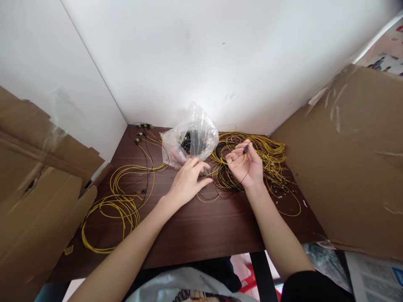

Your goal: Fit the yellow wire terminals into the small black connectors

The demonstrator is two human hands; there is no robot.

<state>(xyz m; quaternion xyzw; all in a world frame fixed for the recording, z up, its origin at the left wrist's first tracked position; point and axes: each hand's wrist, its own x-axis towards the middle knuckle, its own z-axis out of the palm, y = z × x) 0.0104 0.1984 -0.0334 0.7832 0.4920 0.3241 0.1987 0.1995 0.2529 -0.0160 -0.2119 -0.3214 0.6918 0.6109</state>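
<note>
A small black connector (245, 149) sits right of the frame's centre, raised above the counter (204, 239) and held at the fingertips of the right hand (247, 165). Thin yellow and dark wires run down near it across the palm; where each one ends is hard to tell. Behind lies a loose heap of yellow and black wires (270, 153), looped and tangled, spreading toward the right. Near the centre, a crumpled, see-through plastic bag (209, 132) stands with its top bunched upward, black pieces showing inside.
</note>
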